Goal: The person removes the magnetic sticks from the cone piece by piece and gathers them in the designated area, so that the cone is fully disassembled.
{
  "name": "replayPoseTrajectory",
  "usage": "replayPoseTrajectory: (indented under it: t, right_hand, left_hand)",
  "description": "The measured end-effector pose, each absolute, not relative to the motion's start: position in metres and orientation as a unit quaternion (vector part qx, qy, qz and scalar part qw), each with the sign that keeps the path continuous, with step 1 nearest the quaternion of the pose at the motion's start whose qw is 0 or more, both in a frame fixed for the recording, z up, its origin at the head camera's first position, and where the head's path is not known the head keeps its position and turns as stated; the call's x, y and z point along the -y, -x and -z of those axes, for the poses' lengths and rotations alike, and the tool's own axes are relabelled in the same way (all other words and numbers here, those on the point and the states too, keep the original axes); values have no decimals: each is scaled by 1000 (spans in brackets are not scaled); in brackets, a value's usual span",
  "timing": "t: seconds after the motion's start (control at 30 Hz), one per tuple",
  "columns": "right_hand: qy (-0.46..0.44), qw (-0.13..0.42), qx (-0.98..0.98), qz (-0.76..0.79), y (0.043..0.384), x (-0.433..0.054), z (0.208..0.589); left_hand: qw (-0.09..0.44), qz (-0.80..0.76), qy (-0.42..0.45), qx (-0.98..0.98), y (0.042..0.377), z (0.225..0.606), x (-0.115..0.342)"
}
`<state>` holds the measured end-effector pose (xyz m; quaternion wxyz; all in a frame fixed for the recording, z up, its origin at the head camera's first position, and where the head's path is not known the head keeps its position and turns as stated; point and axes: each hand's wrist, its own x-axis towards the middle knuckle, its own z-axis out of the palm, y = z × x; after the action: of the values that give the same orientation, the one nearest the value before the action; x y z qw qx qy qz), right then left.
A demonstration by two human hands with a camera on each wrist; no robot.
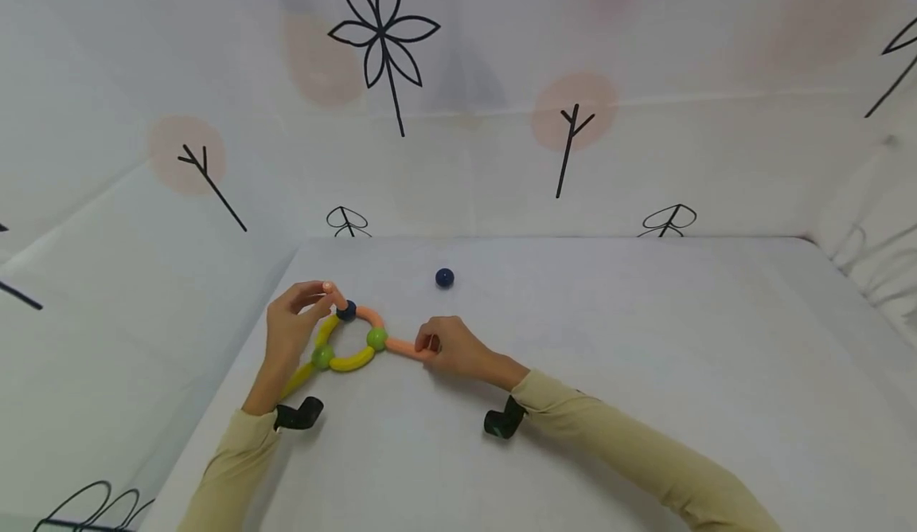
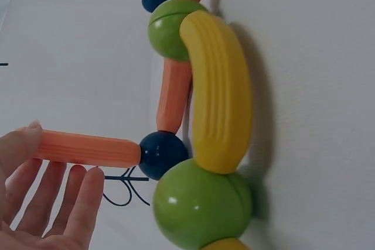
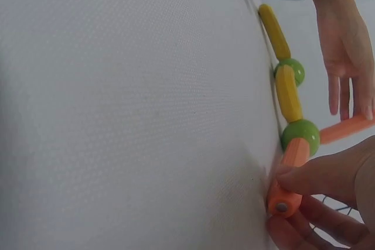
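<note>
A ring of curved yellow rods and a curved orange rod, joined by green balls and a dark blue ball, lies on the table. My left hand pinches the free end of an orange rod that sticks out from the blue ball. My right hand pinches another orange rod near its outer end; its inner end meets the right green ball. A small silvery disc shows in that rod's end face. Another yellow rod extends from the left green ball, partly behind my left wrist.
A loose dark blue ball sits farther back on the white table. Dark wrist devices are worn at both cuffs. A white patterned cloth rises behind the table and at its sides.
</note>
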<state>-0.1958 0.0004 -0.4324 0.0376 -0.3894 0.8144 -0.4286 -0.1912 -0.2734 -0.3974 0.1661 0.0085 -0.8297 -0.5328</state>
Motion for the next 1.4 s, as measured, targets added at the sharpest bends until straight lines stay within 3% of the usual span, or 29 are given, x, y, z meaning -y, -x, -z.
replayPoseTrajectory:
  t: [0.47, 0.7, 0.83, 1.1, 1.4]
  right_hand:
    - [377, 51, -826, 417, 198, 0, 433]
    - [382, 46, -826, 413, 197, 0, 431]
    - [384, 40, -829, 404, 197, 0, 431]
    - [382, 40, -835, 395, 199, 0, 432]
    - [374, 26, -845, 382, 202, -1, 434]
  left_hand:
    - [140, 620, -103, 765, 236, 394, 279]
    - [90, 606, -116, 782, 254, 398, 286]
    - [37, 590, -133, 796, 260, 401, 290]
    - [-62, 546, -139, 824, 256, 407, 293]
    - [-74, 398, -44, 913, 229, 397, 285]
